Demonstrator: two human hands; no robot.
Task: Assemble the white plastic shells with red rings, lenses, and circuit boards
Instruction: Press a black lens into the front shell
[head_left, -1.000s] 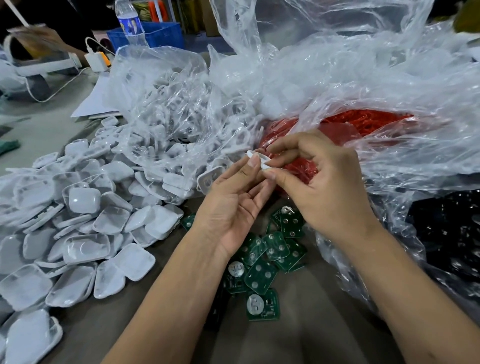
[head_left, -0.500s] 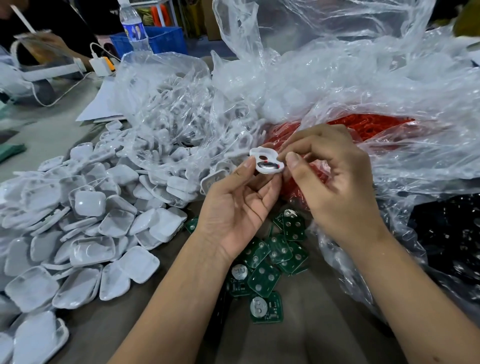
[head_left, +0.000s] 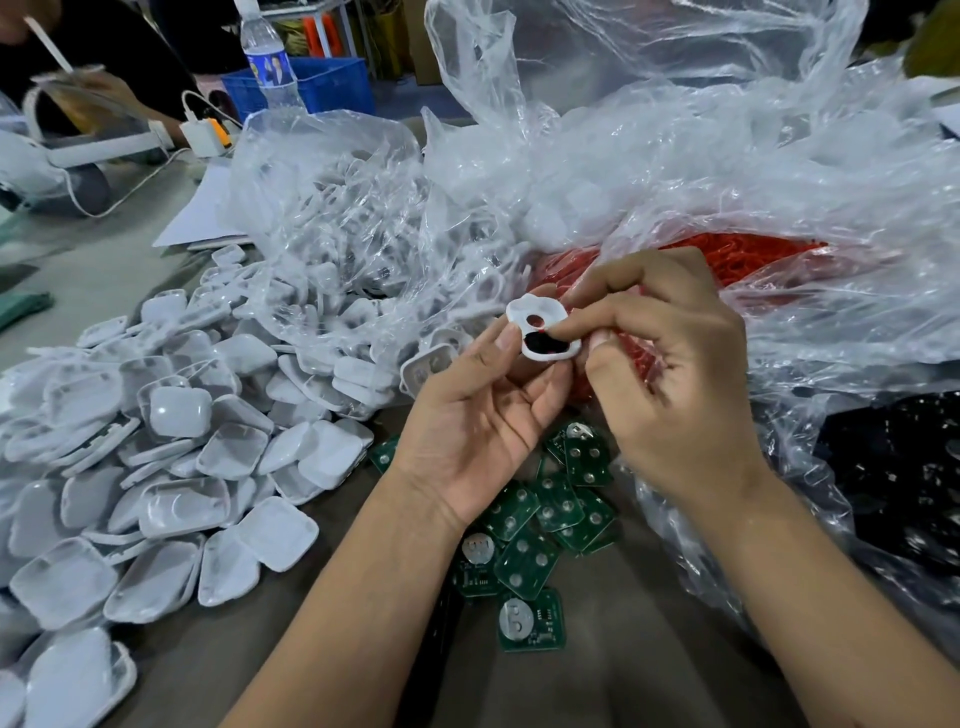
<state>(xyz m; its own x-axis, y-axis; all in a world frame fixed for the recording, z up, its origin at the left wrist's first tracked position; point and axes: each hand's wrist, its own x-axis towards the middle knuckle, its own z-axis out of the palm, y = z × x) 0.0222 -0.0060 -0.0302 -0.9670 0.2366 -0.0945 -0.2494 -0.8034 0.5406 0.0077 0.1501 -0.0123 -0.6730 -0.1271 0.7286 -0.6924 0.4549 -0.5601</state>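
A small white plastic shell (head_left: 540, 332) with two openings is held in the air between both hands. My left hand (head_left: 483, 415) pinches its left edge with thumb and fingers. My right hand (head_left: 675, 374) pinches its right edge, index fingertip on the rim near a bit of red. The lower opening looks dark. Green circuit boards (head_left: 540, 525) lie in a heap on the table under my hands. Red rings (head_left: 737, 254) fill a clear bag behind my right hand.
A big heap of white shells (head_left: 171, 457) covers the left of the table. A clear bag of more white parts (head_left: 353, 234) stands behind it. A bag of black parts (head_left: 904, 478) lies at the right. A water bottle (head_left: 267, 60) and another person's hands are at the far left.
The shell has been turned from edge-on to face up, showing its two openings. Both hands stayed close together on it.
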